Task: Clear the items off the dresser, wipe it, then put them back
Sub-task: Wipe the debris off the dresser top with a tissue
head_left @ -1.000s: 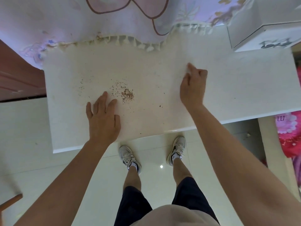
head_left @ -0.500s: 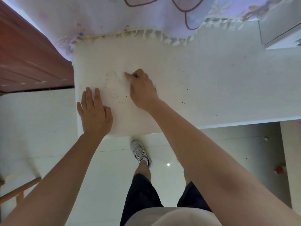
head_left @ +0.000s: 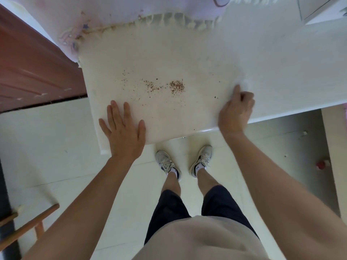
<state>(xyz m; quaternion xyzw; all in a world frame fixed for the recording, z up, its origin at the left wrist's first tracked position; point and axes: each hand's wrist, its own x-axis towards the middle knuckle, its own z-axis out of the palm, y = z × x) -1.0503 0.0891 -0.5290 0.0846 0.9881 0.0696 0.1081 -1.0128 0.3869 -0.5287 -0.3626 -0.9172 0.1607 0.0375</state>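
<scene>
at the far left stands a red-brown door [head_left: 33,62], and the dresser [head_left: 187,59] begins just beside it, its pale top bare of items in the part that shows. the left hand [head_left: 124,130] lies flat on the near left corner, its grip wide, fingers straight and spread, holding nothing and seemingly bracing. in the middle of the top, between the two hands, lies a trail of brown crumbs [head_left: 176,86], thickest toward its right end. a fringed cloth [head_left: 169,17] hangs over the back edge above them. further right, the right hand [head_left: 235,111] sits at the front edge with its grip narrow, fingers curled round what looks like a pale wipe [head_left: 244,84], though this blends into the surface and is hard to make out. the wiping step looks underway and unfinished. the likely trouble is a fast leftward stroke scattering the crumbs over the front edge onto the floor and the shoes [head_left: 167,164], or pushing them back into the fringe, where they would cling. a small wipe may also smear grit instead of gathering it.
</scene>
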